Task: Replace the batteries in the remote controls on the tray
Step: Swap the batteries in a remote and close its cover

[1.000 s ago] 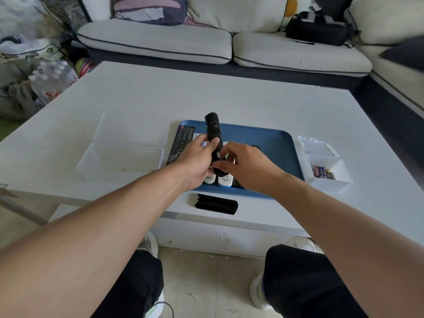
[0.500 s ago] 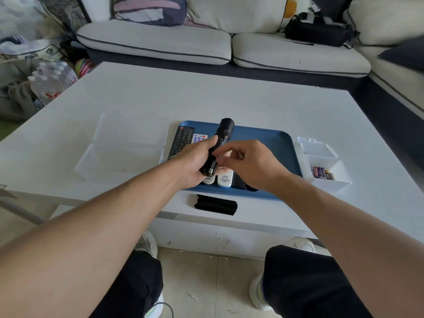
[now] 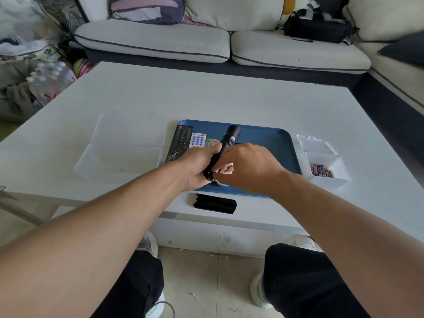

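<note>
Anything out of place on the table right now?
One thing: a black cover lies on the white table at its near edge, outside the blue tray. It looks like a battery cover taken off. The left hand grips a black remote tilted over the tray; nothing is spilled.

Surface (image 3: 206,97): smooth, matt white. Tray (image 3: 270,143): matt blue plastic. Boxes (image 3: 128,145): clear plastic, faintly glossy. Battery cover (image 3: 214,203): glossy black plastic. Sofa (image 3: 298,51): pale woven cloth.
</note>
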